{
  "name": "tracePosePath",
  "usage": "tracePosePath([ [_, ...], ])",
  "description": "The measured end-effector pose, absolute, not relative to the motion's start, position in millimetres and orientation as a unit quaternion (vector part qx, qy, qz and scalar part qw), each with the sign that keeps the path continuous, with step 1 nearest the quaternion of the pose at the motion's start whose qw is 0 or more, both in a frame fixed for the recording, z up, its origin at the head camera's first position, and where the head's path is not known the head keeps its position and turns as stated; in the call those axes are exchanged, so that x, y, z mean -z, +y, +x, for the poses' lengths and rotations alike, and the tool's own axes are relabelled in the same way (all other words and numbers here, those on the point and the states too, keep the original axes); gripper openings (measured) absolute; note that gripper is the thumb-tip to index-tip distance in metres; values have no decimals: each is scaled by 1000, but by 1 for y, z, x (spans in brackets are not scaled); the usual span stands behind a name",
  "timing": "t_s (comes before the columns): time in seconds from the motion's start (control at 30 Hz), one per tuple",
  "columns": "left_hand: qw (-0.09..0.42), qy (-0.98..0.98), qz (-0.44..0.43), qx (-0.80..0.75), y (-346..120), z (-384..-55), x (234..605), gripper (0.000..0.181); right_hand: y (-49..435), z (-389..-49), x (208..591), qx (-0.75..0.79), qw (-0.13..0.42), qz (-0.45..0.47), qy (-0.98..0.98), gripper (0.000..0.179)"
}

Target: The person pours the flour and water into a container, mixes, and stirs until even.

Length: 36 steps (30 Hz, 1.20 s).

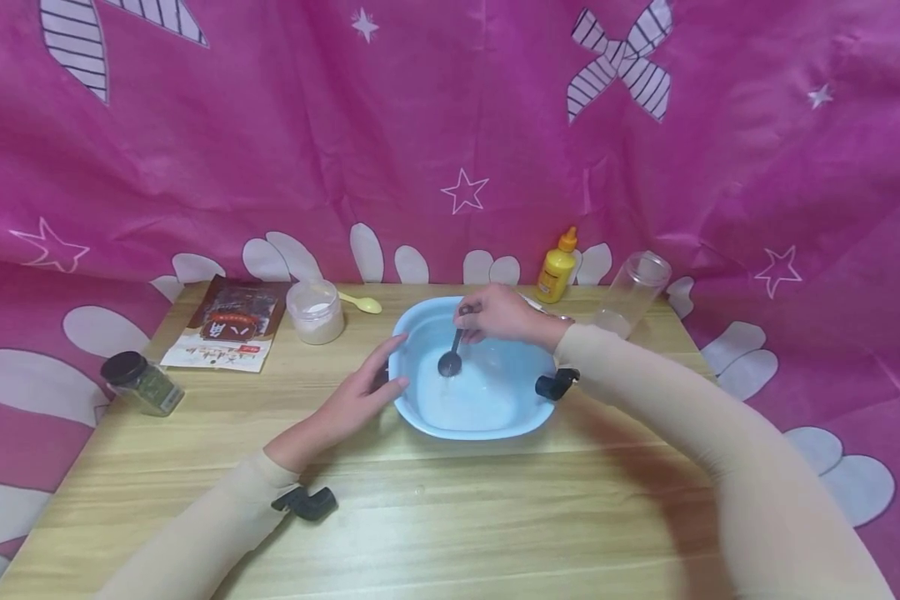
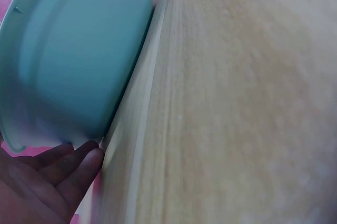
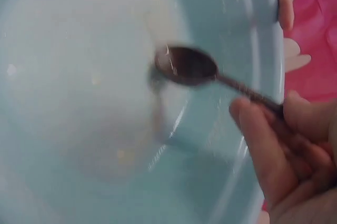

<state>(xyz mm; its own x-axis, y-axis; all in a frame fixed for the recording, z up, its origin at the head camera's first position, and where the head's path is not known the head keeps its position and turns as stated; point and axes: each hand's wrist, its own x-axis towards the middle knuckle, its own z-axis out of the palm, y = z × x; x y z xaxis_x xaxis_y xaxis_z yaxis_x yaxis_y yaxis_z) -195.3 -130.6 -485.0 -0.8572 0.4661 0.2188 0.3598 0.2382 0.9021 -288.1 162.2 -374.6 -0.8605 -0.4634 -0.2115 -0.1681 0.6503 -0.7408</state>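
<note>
A light blue plastic basin (image 1: 480, 429) stands on the wooden table, with what looks like clear liquid in its bottom. At its left side, my left hand (image 1: 356, 404) holds the rim; in the left wrist view several fingers (image 2: 79, 174) lie against the basin's outer wall. Over the basin, my right hand (image 1: 498, 315) pinches the handle of a small dark spoon (image 1: 450, 363) between thumb and fingers. The spoon's bowl (image 3: 187, 66) hangs inside the basin, slightly blurred; whether it touches the liquid I cannot tell.
Left of the basin are an open jar of white powder (image 1: 317, 321), a yellow spoon (image 1: 363, 303), a brown-and-white packet (image 1: 228, 325) and a black-lidded jar (image 1: 144, 383). Behind the right arm stand a yellow bottle (image 1: 555, 271) and a clear container (image 1: 633, 292). A pink curtain (image 1: 420, 108) hangs behind.
</note>
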Motion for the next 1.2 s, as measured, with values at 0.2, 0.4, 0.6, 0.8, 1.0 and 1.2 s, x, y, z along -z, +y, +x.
tracePosePath([
  [0.2, 48, 782, 261, -564, -131, -194, 486, 71, 173, -288, 364, 273, 109, -172, 940, 14],
  [0.4, 51, 786, 259, -560, -132, -196, 484, 71, 180, -287, 356, 157, 148, -208, 954, 14],
  [0.6, 49, 784, 258, -563, -131, -195, 484, 71, 172, -280, 359, 238, 302, -256, 887, 17],
  [0.8, 53, 779, 261, -567, -130, -194, 486, 71, 157, -272, 372, 349, 334, -243, 841, 22],
  [1.0, 55, 775, 264, -572, -129, -192, 484, 71, 150, -279, 381, 405, 252, -201, 856, 23],
  [1.2, 54, 777, 263, -570, -130, -193, 483, 71, 154, -284, 382, 421, 156, -120, 886, 17],
])
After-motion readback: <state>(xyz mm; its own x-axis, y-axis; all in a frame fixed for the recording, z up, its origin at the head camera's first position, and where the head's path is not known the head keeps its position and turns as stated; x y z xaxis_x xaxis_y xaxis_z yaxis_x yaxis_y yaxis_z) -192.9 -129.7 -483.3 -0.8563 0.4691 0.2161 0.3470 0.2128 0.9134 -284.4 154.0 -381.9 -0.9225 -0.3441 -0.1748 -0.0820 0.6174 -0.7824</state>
